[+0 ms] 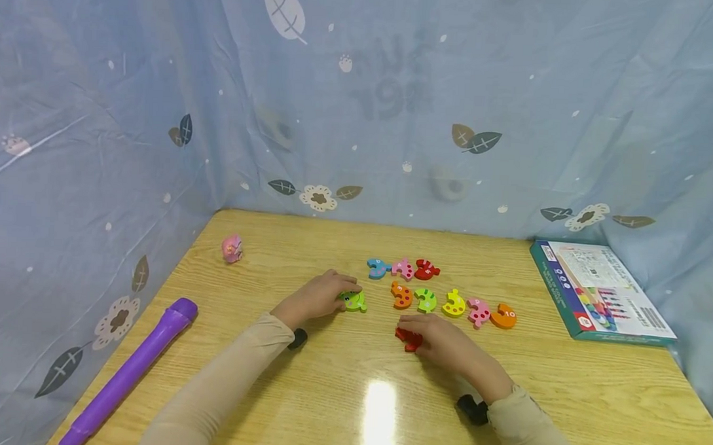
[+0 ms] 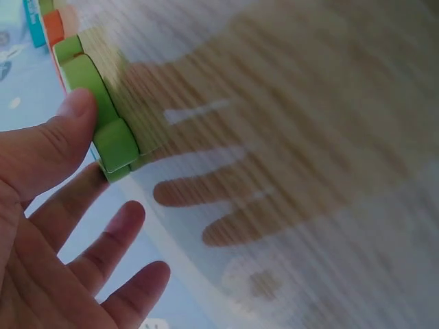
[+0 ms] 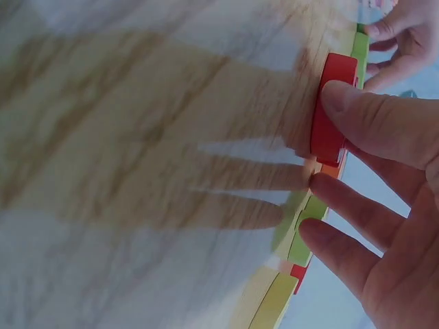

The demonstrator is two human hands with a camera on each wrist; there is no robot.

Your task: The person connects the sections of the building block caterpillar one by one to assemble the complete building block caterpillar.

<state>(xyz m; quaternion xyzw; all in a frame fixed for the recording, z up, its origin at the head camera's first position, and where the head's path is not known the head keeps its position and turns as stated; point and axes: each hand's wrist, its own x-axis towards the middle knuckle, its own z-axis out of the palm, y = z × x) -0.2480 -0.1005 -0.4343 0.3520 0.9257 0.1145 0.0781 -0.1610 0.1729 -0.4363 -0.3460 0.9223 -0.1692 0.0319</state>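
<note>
My left hand (image 1: 320, 297) holds a green toy puzzle piece (image 1: 354, 301), which looks like an animal head with eyes, on the table. In the left wrist view, the thumb presses one side of this piece (image 2: 86, 75) and the index finger touches its end; the other fingers are spread. My right hand (image 1: 446, 343) grips a red puzzle piece (image 1: 409, 340) nearer the front. The right wrist view shows the thumb on that red piece (image 3: 334, 68), with the index finger mostly hidden behind it. Between the hands and beyond lie orange (image 1: 401, 296), light green (image 1: 426, 301) and yellow (image 1: 454, 305) pieces.
A blue piece (image 1: 378, 269), a pink piece (image 1: 403, 268) and a red-striped one (image 1: 427, 269) lie behind. Further right are another pink (image 1: 478, 312) and an orange piece (image 1: 503, 316). A boxed set (image 1: 607, 297), a purple stick (image 1: 133, 372) and a pink figurine (image 1: 232, 249) edge the table.
</note>
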